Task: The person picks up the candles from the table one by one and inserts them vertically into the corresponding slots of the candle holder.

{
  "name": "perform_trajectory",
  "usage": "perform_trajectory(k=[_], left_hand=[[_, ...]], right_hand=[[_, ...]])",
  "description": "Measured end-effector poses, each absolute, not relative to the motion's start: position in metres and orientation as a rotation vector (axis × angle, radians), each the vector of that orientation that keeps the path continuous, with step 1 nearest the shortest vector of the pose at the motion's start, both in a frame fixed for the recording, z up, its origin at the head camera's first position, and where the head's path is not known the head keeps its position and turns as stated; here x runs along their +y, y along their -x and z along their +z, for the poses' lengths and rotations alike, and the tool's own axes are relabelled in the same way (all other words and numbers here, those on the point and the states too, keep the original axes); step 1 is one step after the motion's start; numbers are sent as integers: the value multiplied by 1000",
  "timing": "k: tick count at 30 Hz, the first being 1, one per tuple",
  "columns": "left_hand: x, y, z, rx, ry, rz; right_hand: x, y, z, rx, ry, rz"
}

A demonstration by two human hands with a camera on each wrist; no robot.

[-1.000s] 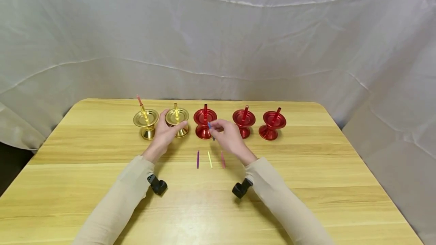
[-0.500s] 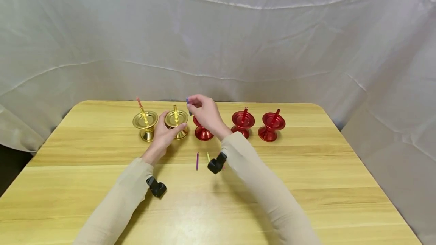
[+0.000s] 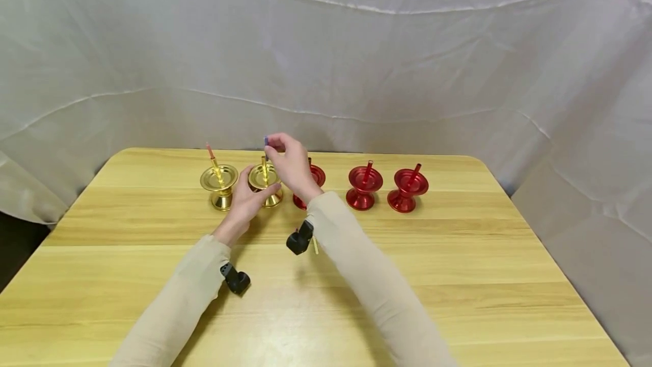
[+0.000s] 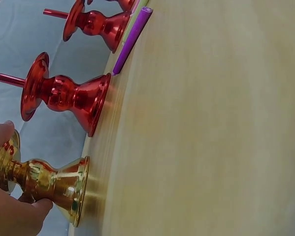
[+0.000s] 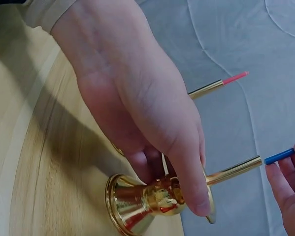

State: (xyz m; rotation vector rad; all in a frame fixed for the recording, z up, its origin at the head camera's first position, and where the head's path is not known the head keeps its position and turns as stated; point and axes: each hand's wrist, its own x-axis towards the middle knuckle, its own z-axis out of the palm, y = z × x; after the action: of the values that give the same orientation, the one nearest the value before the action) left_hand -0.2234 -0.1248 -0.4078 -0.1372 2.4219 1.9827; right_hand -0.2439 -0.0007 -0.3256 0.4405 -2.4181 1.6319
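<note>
My left hand (image 3: 245,201) grips a gold candle holder (image 5: 132,201) around its stem and dish, and the holder stands upright on the table. Its thin tube (image 5: 238,169) rises from the dish. Between thumb and fingers, my right hand (image 3: 292,166) pinches a short blue candle (image 5: 279,157). The candle's lower end is right at the tube's mouth, lined up with it. To the left is a second gold candle holder (image 3: 219,177) with a pink candle (image 3: 210,151) upright in its tube.
Three red candle holders stand to the right: one (image 4: 63,93) partly behind my right hand, another (image 3: 363,183) and a last one (image 3: 407,186) further right. A purple candle (image 4: 133,39) and a yellow candle (image 3: 316,246) lie in front, partly covered by the right arm.
My right hand has carried the blue candle leftward and up from the middle red holder to above the gold holder's tube. My left hand has stayed on that holder.
</note>
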Motion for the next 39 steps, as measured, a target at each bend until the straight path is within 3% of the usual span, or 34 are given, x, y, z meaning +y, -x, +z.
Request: perform_trajectory(k=[39], left_hand=[[-126, 223, -407, 2462, 123, 1948]], right_hand=[[-10, 251, -323, -2572, -433, 1493]])
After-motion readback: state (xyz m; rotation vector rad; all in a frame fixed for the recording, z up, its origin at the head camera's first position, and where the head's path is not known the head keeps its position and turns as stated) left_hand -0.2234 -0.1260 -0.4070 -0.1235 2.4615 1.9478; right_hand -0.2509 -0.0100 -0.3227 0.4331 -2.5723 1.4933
